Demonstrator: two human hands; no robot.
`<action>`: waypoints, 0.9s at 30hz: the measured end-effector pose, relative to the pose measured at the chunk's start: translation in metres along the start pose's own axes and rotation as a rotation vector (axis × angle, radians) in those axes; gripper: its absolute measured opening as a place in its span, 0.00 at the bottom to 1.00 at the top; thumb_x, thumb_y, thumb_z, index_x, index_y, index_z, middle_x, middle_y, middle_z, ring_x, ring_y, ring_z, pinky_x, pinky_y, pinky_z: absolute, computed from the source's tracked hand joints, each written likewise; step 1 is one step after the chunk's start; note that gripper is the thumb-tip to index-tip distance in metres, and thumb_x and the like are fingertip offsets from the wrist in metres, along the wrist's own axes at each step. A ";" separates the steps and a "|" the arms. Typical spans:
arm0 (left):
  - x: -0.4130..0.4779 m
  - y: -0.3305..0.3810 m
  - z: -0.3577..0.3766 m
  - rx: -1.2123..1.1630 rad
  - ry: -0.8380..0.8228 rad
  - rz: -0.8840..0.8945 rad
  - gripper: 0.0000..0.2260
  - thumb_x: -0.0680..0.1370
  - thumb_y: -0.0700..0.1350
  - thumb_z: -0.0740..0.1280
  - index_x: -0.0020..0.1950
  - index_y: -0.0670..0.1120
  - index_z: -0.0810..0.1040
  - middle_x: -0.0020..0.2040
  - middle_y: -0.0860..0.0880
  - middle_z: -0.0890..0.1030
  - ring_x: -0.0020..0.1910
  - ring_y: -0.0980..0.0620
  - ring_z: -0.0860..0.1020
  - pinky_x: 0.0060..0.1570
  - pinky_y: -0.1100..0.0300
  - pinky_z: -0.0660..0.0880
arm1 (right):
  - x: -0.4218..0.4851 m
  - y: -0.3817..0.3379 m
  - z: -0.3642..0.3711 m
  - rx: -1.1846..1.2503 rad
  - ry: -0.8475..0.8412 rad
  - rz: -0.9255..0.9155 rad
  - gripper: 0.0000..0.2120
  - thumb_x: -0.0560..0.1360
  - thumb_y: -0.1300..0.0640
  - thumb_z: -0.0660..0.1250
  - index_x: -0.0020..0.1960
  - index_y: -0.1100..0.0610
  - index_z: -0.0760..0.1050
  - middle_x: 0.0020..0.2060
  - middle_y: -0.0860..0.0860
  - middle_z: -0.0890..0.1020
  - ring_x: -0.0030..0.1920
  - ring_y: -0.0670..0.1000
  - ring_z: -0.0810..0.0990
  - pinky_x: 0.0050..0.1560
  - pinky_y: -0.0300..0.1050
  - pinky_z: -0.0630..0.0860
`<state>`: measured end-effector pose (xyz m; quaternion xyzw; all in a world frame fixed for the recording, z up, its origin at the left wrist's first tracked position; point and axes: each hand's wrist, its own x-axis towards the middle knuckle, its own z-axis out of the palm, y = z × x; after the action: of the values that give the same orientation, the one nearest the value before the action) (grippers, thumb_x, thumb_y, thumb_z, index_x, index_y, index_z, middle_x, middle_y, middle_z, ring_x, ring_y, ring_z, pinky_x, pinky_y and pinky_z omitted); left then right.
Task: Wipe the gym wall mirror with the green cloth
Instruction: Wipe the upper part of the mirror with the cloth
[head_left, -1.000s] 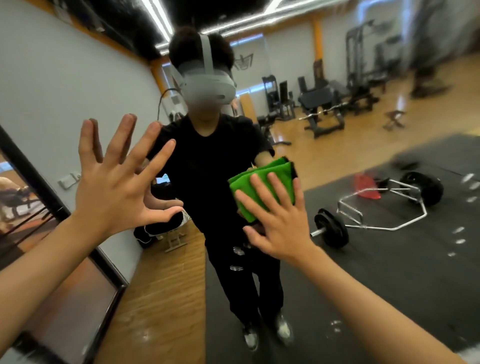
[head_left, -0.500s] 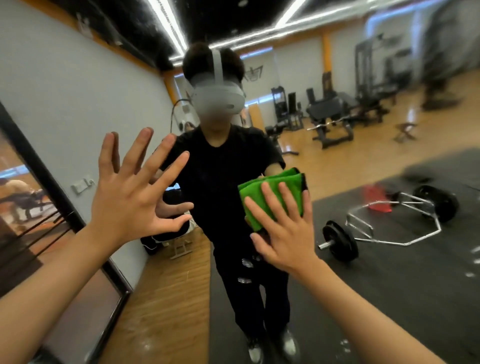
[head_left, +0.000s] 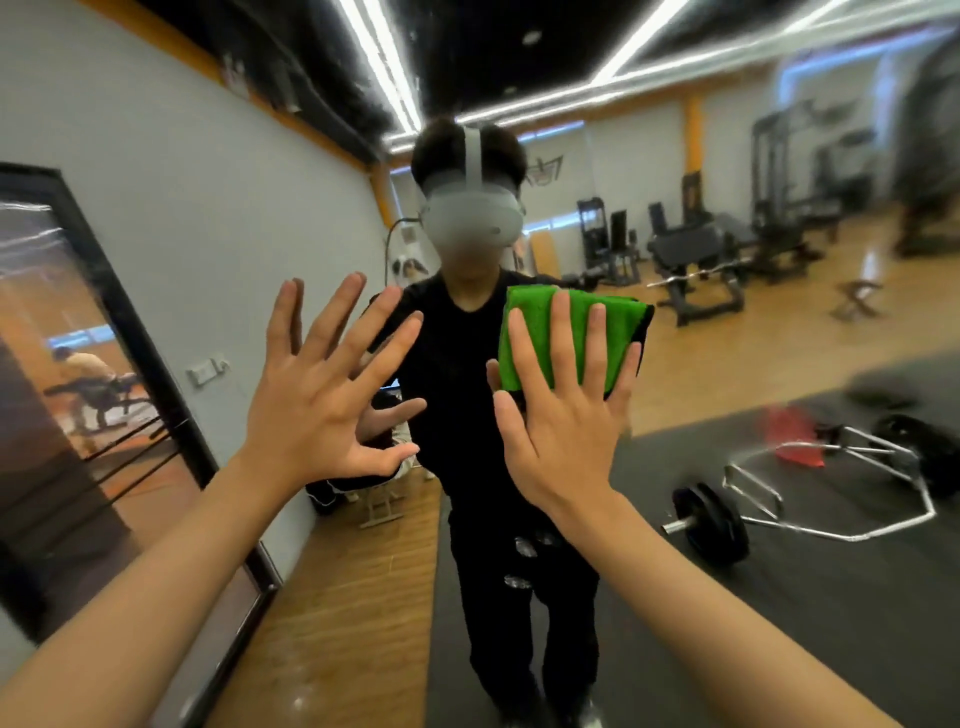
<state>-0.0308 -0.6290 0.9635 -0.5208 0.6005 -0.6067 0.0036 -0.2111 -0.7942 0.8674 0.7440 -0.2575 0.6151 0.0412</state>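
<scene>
pressure matters most here: the right hand (head_left: 563, 441) lies flat on the green cloth (head_left: 621, 332), fingers straight and slightly spread. it pins the cloth to the mirror (head_left: 753, 374) rather than gripping it. to wipe well, i would judge, push evenly through the whole palm and run overlapping passes, so the cloth slides without bunching. left of the cloth, the left hand (head_left: 317, 415) is splayed wide and holds nothing, its fingertips meeting their reflection on the glass. a bare hand there could leave prints, so it is better lifted off. the cloth looks like soft, napped microfibre, folded into a thick rectangular pad with a dark edge. the glass is hard, smooth and glossy. below the cloth sit a few pale specks, possibly smears on the glass.
</scene>
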 end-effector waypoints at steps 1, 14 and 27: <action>0.000 0.001 -0.003 -0.007 -0.003 -0.004 0.42 0.80 0.72 0.54 0.83 0.43 0.66 0.83 0.37 0.64 0.83 0.33 0.59 0.75 0.22 0.52 | 0.020 -0.005 -0.005 -0.008 0.005 -0.012 0.31 0.85 0.38 0.42 0.84 0.47 0.58 0.84 0.54 0.55 0.84 0.60 0.49 0.80 0.70 0.44; -0.018 -0.042 -0.042 -0.155 0.063 -0.181 0.39 0.77 0.61 0.67 0.84 0.46 0.62 0.86 0.38 0.56 0.86 0.38 0.53 0.83 0.38 0.49 | 0.169 -0.068 -0.027 -0.060 0.055 -0.130 0.31 0.86 0.36 0.45 0.86 0.44 0.47 0.86 0.49 0.46 0.85 0.54 0.40 0.81 0.67 0.40; -0.088 -0.174 -0.064 0.110 -0.034 -0.684 0.43 0.78 0.69 0.55 0.88 0.48 0.50 0.87 0.42 0.44 0.86 0.41 0.44 0.83 0.37 0.44 | 0.170 -0.069 -0.029 -0.095 0.066 -0.143 0.32 0.84 0.35 0.41 0.86 0.45 0.49 0.86 0.49 0.47 0.85 0.55 0.42 0.81 0.68 0.42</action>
<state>0.0769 -0.4782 1.0530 -0.7011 0.3574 -0.5953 -0.1621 -0.1879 -0.7800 1.0512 0.7371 -0.2311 0.6218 0.1287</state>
